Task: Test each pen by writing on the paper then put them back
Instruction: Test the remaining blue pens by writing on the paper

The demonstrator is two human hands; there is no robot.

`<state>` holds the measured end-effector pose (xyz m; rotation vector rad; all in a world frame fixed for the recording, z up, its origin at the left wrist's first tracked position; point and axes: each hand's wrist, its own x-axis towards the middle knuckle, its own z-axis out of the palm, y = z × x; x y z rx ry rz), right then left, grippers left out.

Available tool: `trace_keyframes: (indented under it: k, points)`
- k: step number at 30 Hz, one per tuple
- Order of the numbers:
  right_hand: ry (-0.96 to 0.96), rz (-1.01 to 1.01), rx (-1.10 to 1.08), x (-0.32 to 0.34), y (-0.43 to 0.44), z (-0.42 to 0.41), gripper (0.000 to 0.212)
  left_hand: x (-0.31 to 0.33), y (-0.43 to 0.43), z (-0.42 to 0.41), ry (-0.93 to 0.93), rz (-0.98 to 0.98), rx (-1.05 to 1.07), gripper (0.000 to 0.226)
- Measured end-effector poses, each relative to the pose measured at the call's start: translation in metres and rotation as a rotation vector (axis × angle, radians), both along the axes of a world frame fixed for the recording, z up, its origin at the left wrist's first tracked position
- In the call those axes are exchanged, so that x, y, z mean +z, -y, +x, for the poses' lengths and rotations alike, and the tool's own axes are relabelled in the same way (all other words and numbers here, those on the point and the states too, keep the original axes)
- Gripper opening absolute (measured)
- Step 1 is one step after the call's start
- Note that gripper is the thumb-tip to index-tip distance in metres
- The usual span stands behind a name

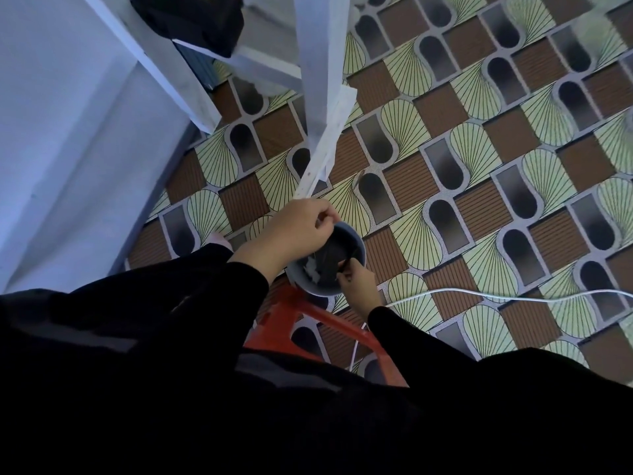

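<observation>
Cup (310, 286) over red stool (291, 313), right hand (358, 286) gripping rim, left hand (298, 229) curled above, hold unclear

hands: 2, left hand (297, 231) and right hand (358, 284) | sleeves: 2, black, left sleeve (205, 286) and right sleeve (397, 325) | cup (310, 286): 1, grey | pens in cup: dark, too blurred to count | stool (291, 313): 1, red | cable (479, 294): 1, white | frame (317, 63): 1, white | cloth (191, 22): 1, dark | foot (219, 240): 1
</observation>
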<state>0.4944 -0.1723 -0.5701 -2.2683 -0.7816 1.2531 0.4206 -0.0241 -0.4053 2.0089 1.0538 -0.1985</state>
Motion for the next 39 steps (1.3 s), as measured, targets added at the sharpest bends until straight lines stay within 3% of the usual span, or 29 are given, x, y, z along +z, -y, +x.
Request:
trace_keyframes:
  k: [7,10,13,21,27,39]
  points:
    - [-0.009,-0.064,0.003,-0.012,-0.002,0.003,0.01,-0.001,0.0,-0.001,0.001,-0.002,0.003,0.02]
    - [-0.022,-0.104,-0.001,-0.013,0.001,0.007,0.027,-0.002,0.0,-0.002,-0.006,0.0,-0.005,0.02]
    - [-0.048,-0.066,-0.065,-0.007,0.001,0.009,0.029,-0.002,-0.001,-0.002,-0.007,0.007,-0.003,0.019]
    - [-0.082,0.27,-0.233,0.059,-0.025,0.017,0.021,0.024,0.001,-0.002,0.061,0.016,0.101,0.02]
    - [-0.123,0.565,-0.213,0.152,-0.038,0.026,0.025,0.094,0.014,0.002,0.323,0.092,0.251,0.018]
    - [-0.2,1.239,0.081,0.388,-0.044,-0.015,0.024,0.323,0.092,-0.065,0.753,0.689,0.337,0.02]
